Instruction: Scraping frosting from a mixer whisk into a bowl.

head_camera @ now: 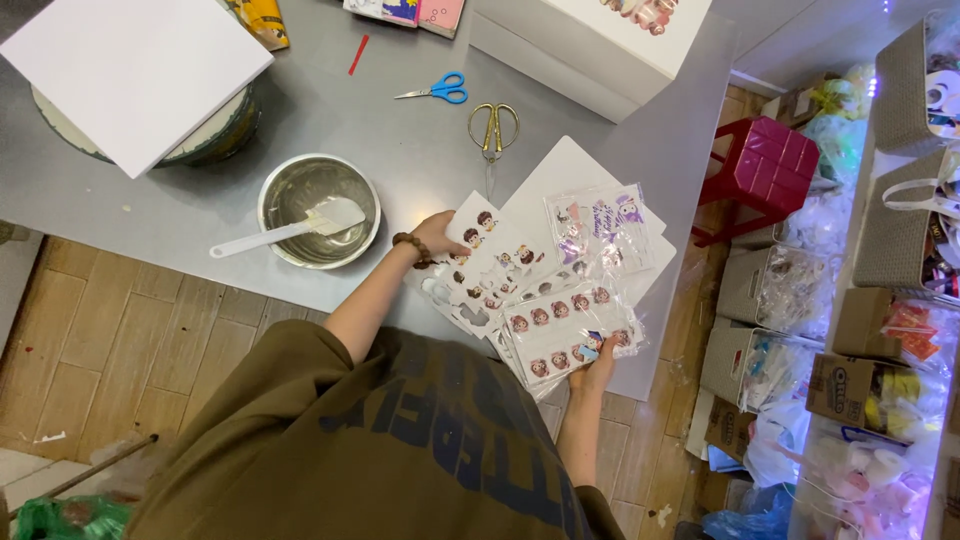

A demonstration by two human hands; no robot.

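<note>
We record both hands on a fanned stack of sticker sheets [520,290] at the near edge of the grey metal table [400,140]. The left hand [435,235] grips the upper-left end of the fan, thumb on top of a white sheet of small cartoon figures. The right hand [597,362] pinches the lower-right corner of a clear-sleeved sheet [565,328] printed with rows of brown-haired cartoon heads. Both hands are clenched on the stack; neither is free.

The fan's long axis runs diagonally, from the left hand at upper left down to the right hand at lower right. The sheets lie between the two grips, spread away from us toward the table's far side. The sleeved sheet is nearer the right hand. A second clear packet [600,228] with purple and pink figures sits on the far-right part of the fan, within reach of either hand.

Beyond the left hand stands a steel bowl [318,210] holding a white spatula [285,228]. Gold scissors [492,135] and blue scissors [440,90] lie farther off.
</note>
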